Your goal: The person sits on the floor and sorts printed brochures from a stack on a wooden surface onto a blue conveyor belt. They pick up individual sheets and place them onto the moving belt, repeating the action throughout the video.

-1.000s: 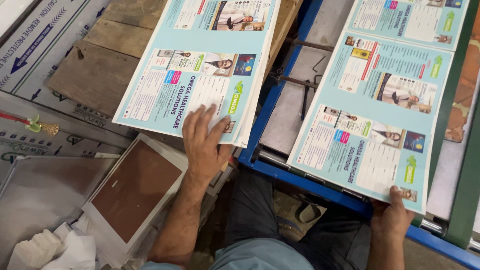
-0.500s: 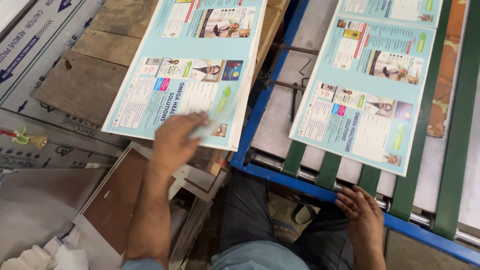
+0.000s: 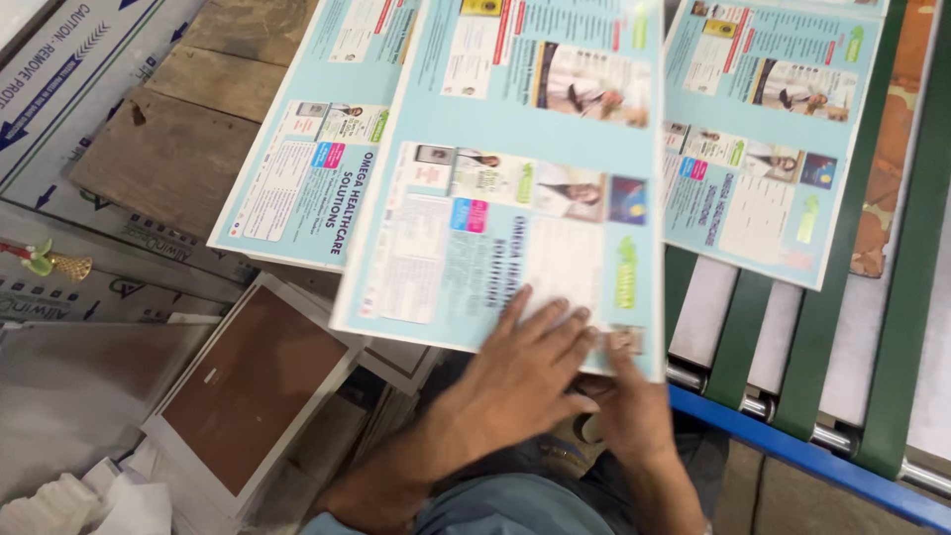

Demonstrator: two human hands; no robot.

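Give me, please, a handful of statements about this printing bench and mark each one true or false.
1. Both hands are on the near edge of the middle printed sheet. True: the left hand lies flat on it and the right hand grips its edge.
2. The sheet on the green belts is plain white. False: it is light blue with printed panels and photos.
3. A brown board in a white frame lies left of the arms. True.
4. The rail at the near edge of the belts is red. False: it is blue.
5. The leftmost sheet rests on wooden planks. True.
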